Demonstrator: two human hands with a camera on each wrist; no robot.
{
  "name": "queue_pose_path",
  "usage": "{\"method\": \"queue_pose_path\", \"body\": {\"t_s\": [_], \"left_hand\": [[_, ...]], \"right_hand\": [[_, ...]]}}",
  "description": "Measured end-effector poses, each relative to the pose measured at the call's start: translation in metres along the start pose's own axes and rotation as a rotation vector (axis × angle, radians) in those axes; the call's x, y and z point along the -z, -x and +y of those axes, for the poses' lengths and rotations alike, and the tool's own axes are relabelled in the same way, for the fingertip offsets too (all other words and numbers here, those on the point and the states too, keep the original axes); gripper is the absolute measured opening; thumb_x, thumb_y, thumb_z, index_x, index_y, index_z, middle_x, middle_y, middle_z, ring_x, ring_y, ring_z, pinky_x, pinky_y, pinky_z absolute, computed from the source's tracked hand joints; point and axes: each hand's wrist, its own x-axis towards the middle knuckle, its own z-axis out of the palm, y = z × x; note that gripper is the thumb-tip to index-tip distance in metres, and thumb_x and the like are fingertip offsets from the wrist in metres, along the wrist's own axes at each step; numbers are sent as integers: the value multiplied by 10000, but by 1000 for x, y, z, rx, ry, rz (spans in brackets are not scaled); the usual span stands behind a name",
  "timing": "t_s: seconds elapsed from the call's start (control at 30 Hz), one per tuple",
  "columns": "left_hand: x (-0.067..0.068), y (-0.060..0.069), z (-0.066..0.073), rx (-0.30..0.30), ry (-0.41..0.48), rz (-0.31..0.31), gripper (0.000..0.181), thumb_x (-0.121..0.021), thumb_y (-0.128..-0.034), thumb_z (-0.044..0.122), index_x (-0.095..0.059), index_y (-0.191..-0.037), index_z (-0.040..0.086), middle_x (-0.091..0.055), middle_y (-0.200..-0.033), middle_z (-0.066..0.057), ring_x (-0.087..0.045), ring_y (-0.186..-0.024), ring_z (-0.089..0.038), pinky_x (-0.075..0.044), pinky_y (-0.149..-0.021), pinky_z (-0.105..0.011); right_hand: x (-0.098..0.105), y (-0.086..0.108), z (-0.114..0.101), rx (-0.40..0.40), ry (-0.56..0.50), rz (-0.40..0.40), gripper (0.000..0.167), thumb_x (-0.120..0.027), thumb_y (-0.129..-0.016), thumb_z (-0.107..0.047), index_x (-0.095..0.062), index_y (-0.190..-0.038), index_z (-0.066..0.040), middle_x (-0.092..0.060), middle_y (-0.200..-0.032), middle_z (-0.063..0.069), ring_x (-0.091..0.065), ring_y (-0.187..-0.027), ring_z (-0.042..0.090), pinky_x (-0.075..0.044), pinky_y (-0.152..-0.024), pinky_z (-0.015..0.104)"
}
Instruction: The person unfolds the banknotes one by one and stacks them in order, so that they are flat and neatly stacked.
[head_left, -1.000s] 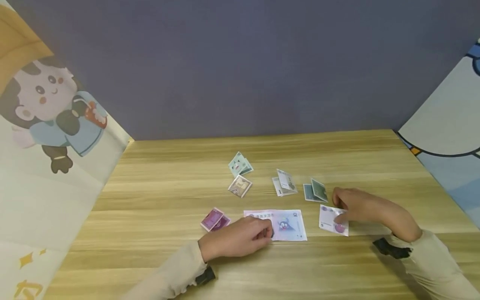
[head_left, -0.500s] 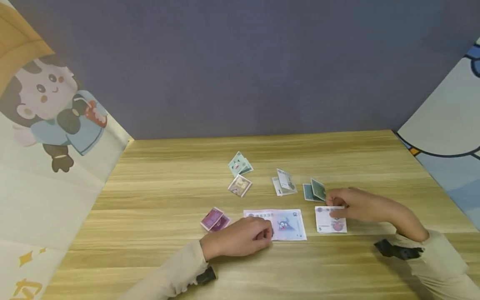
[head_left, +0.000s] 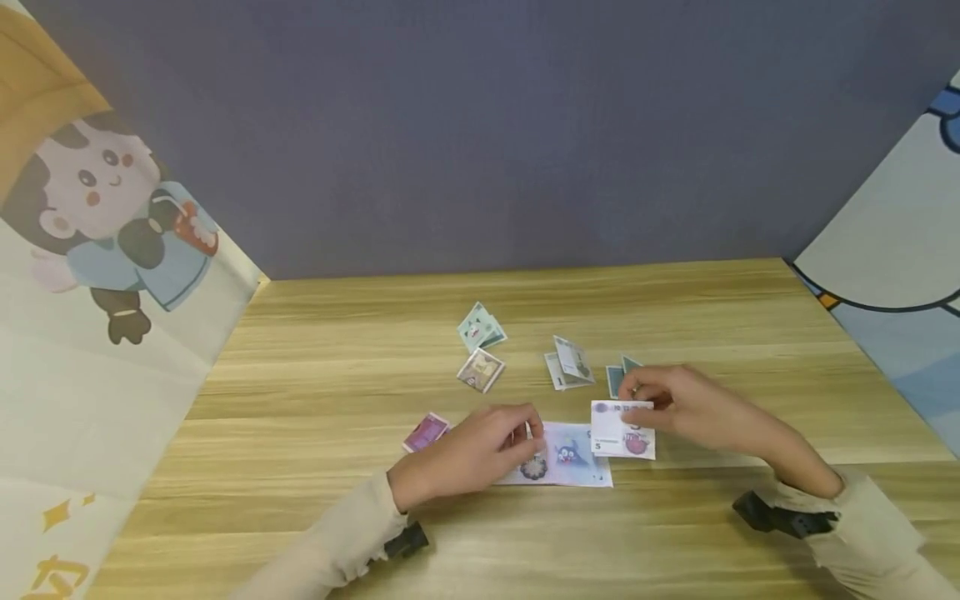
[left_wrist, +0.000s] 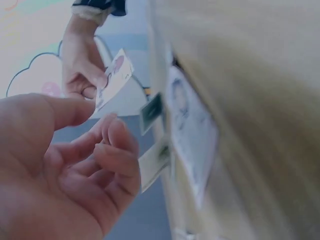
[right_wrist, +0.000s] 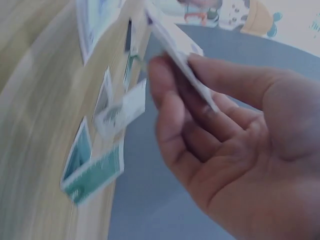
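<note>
White-and-purple note [head_left: 609, 432] | raised above table [head_left: 480, 550] | right hand [head_left: 678, 406]: thumb and fingers pinching its edge | left hand [head_left: 472, 454]: loosely curled, thumb apart, empty, just above larger pale note [head_left: 579, 471]

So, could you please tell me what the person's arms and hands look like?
The left sleeve and right sleeve are long, beige and wrinkled, with no markings visible. A small black device shows at the end of the left one, another at the right. Both hands, left hand and right hand, are ungloved.
</note>
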Motion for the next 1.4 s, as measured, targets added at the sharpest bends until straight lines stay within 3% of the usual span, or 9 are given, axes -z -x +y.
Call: {"method": "queue_pose_path", "body": {"t_s": [0.2, 0.6, 0.7, 0.8, 0.9, 1.1, 1.23, 1.4], "left_hand": [[7, -1, 4, -9, 25, 136, 128, -583, -1017, 263, -650, -1003, 155, -568, -751, 104, -501, -638, -32, -457, -551, -194], [7, 4, 9, -103, 174, 223, 109, -648, -979, 192, -624, -889, 134, -598, -732, 64, -521, -627, -22, -492, -547, -219], [11, 7, 12, -115, 239, 232, 108, -663, -961, 143, -629, -863, 113, -613, -724, -3, -505, -610, -27, -484, -527, -217], [16, 9, 13, -119, 306, 233, 115, -658, -958, 115, -624, -850, 95, -597, -701, -32, -481, -586, -40, -449, -506, -202], [20, 11, 15, -114, 361, 224, 136, -643, -967, 106, -616, -838, 73, -568, -681, -13, -470, -568, -53, -420, -494, -188], [20, 11, 13, -89, 442, 165, 162, -624, -984, 115, -617, -843, 34, -563, -679, -19, -491, -556, -70, -422, -484, -188], [18, 10, 10, -72, 431, 137, 156, -629, -983, 129, -632, -844, 58, -575, -688, -4, -492, -563, -62, -421, -490, -184], [15, 9, 6, -92, 268, 169, 160, -643, -972, 117, -607, -818, 97, -576, -696, 44, -473, -570, -33, -426, -490, -184]], "right_hand": [[-12, -8, -21, 38, 10, 64, 94, -693, -950, -213, -616, -1000, -193, -675, -781, -123, -581, -717, 67, -526, -721, 277], [-27, -25, -51, 85, -65, 144, 88, -691, -951, -225, -627, -1010, -235, -703, -843, -138, -673, -787, 86, -569, -780, 313], [-28, -27, -53, 103, -171, 148, 49, -623, -995, -189, -652, -1034, -182, -705, -869, -56, -672, -755, 135, -582, -696, 326], [-27, -28, -54, 103, -351, 127, 249, -446, -1076, -187, -654, -1108, -54, -698, -959, 79, -683, -785, 202, -593, -687, 354], [-29, -30, -54, 66, -523, 74, 445, -282, -1114, -249, -579, -1220, 64, -654, -1093, 190, -683, -887, 247, -593, -769, 380], [-48, -33, -54, -22, -646, 32, 534, -292, -1108, -332, -456, -1383, 95, -592, -1247, 226, -656, -1050, 221, -568, -866, 351], [-59, -34, -53, -39, -704, 55, 541, -325, -1100, -352, -474, -1390, 80, -612, -1252, 188, -655, -1061, 210, -569, -856, 352], [-66, -35, -49, -52, -733, 55, 541, -317, -1101, -364, -491, -1392, 57, -628, -1211, 192, -674, -1003, 274, -569, -860, 382]]}}
